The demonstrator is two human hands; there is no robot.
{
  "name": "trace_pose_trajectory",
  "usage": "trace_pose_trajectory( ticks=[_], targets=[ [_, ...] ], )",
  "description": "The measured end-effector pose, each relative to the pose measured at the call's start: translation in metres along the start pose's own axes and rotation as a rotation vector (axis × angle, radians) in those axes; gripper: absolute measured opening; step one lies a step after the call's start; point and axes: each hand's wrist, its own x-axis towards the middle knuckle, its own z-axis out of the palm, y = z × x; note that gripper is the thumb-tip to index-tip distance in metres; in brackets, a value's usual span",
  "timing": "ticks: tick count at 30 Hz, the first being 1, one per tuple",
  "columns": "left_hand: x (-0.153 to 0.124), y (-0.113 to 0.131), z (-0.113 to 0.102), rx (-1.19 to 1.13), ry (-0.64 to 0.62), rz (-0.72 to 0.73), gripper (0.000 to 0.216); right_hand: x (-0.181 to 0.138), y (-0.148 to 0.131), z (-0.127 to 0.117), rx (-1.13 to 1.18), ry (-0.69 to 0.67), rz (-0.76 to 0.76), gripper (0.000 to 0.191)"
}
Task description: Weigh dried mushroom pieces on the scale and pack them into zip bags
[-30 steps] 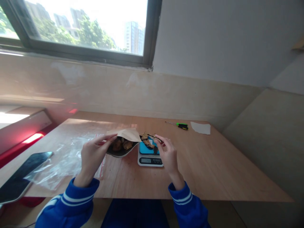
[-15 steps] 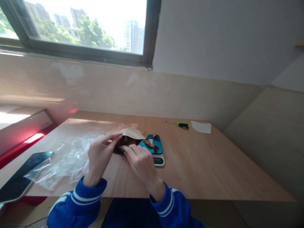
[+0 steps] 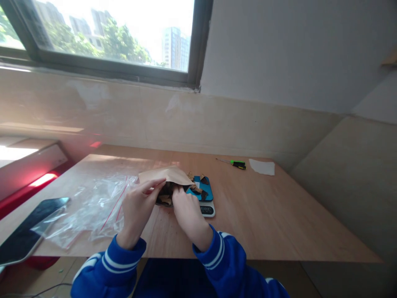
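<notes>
A brown paper bag [image 3: 166, 174] lies on the table with its mouth facing me, and dark and brown dried pieces [image 3: 166, 200] show inside. My left hand [image 3: 141, 207] pinches the bag's upper edge at its left side. The fingers of my right hand [image 3: 188, 209] reach into the opening, so their tips are hidden and I cannot make out what they hold. Just right of the bag stands a blue-topped kitchen scale [image 3: 209, 194] with a white front and a dark display. Several curled brown pieces [image 3: 204, 180] rest on its platform.
Clear plastic zip bags [image 3: 99, 198] with red strips spread to the left, overlapping a dark tablet [image 3: 34, 225]. Toward the back lie a green-and-black screwdriver [image 3: 237, 163] and a torn white paper [image 3: 262, 167]. The wooden table [image 3: 279, 215] meets the wall below a window.
My right hand has moved right and its fingers have gone deeper into the paper bag. My left hand has shifted slightly right, and the bag's mouth stands wider.
</notes>
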Motion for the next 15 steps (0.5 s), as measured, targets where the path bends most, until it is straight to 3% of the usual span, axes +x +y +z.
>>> trace_pose_trajectory(
  ticks=[4,15],
  targets=[
    [-0.002,-0.001,0.001,0.006,-0.022,-0.003,0.017,0.004,0.001,0.003,0.031,-0.01,0.055,0.032],
    [-0.002,-0.003,0.001,0.001,-0.014,0.004,0.019,-0.007,0.01,0.011,0.076,0.132,0.054,0.017]
  ],
)
